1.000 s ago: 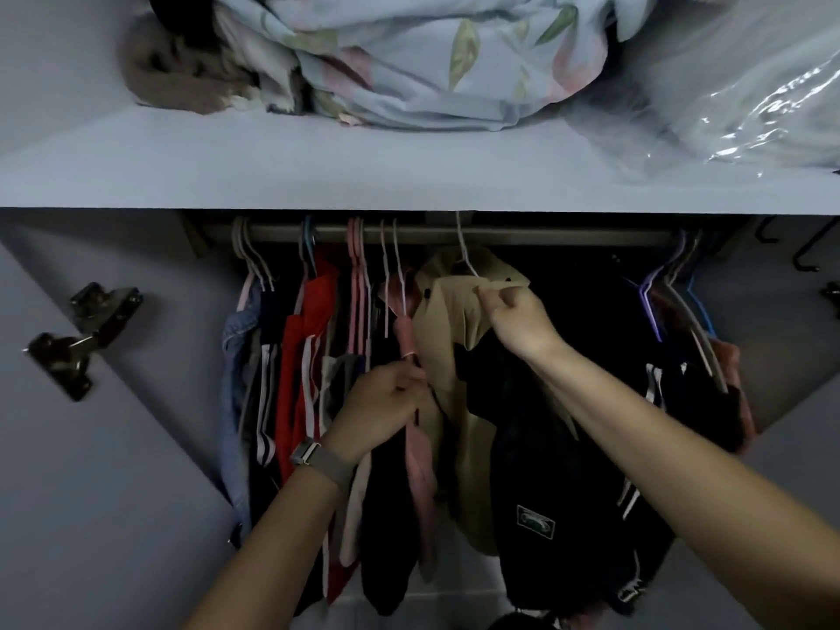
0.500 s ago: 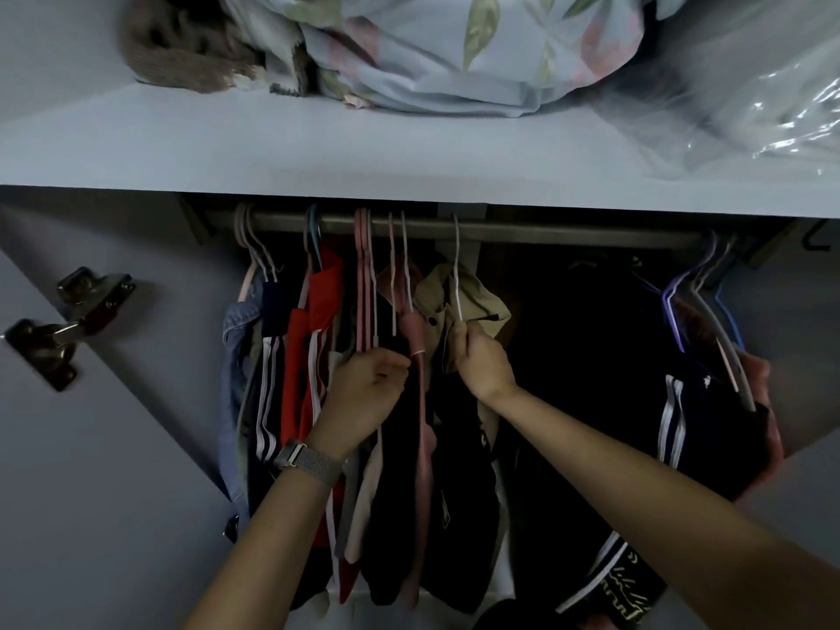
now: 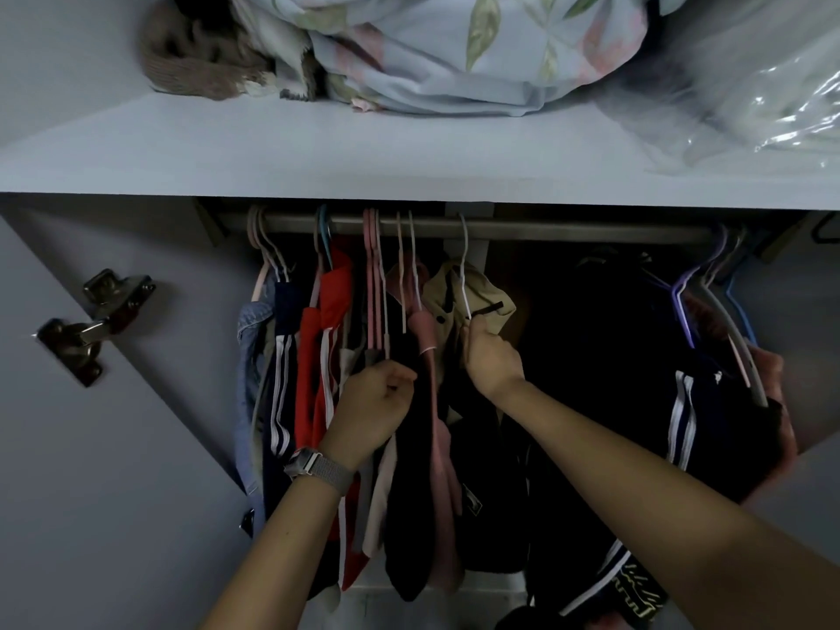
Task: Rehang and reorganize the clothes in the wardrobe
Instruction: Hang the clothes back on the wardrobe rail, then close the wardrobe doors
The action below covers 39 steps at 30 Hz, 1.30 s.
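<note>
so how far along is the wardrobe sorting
Done: a packed group of clothes hangs at the rail's left. In hand: right hand grips the beige garment on its white hanger; left hand holds the neighbouring clothes. Left: the dark pile and right-end hangers.

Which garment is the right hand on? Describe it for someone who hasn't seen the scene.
Follow the rail under the shelf to the left cluster of clothes. Its rightmost piece is the beige jacket on a white hanger, held by the right hand. It is the only beige piece.
</note>
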Tool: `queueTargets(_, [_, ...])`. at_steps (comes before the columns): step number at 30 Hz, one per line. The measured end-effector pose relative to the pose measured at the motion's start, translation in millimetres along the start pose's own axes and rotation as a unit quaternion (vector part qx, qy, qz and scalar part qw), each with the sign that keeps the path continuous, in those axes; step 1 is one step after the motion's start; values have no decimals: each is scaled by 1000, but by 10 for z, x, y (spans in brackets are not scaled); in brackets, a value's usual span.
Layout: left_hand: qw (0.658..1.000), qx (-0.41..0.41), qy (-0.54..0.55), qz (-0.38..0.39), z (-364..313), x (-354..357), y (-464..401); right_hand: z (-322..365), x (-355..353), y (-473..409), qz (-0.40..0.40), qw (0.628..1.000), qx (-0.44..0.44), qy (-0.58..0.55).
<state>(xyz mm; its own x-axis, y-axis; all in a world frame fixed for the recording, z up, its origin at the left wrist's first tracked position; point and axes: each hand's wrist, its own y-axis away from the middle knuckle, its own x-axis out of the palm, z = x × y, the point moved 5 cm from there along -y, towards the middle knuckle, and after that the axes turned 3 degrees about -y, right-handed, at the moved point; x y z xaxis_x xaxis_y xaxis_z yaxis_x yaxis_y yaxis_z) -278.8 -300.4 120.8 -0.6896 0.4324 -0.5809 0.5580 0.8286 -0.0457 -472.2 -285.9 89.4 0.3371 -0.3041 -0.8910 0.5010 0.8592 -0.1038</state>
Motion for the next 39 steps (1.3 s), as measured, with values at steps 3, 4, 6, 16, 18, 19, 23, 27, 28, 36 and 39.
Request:
queueTargets(3, [1000, 0, 5, 10, 17, -24, 48, 16, -7, 25, 30, 998, 2, -50])
queueTargets(4, [1000, 2, 3, 12, 19, -35, 62, 20, -17, 35, 49, 996, 6, -68])
queueTargets(6, [1000, 11, -6, 15, 17, -59, 99, 5, -40, 68, 96, 989, 19, -110])
queueTargets(16, [998, 59, -1, 36, -27, -73, 345, -304, -284, 908, 100, 974, 57, -197])
queueTargets(18, [996, 72, 15, 48, -121, 7, 375, -380, -357, 1136, 79, 973, 70, -206])
queueTargets(19, [995, 80, 23, 54, -183, 65, 393, -409, -405, 1249, 72, 972, 74, -211])
queueTargets(23, [991, 111, 20, 74, -430, 332, 491, -531, -640, 1658, 38, 972, 77, -217])
queueTargets(27, [983, 160, -34, 80, -604, 537, 631, -698, -815, 2104, 41, 975, 107, -192])
queueTargets(28, [981, 170, -41, 86, -650, 584, 681, -739, -861, 2223, 38, 975, 113, -187])
queueTargets(36, [940, 240, -116, 214, -1153, 1113, 1276, -981, -1409, 3144, -29, 985, 131, -112])
queueTargets(39, [943, 237, -107, 206, -1297, 1327, 1610, -966, -1639, 3569, -42, 990, 101, -84])
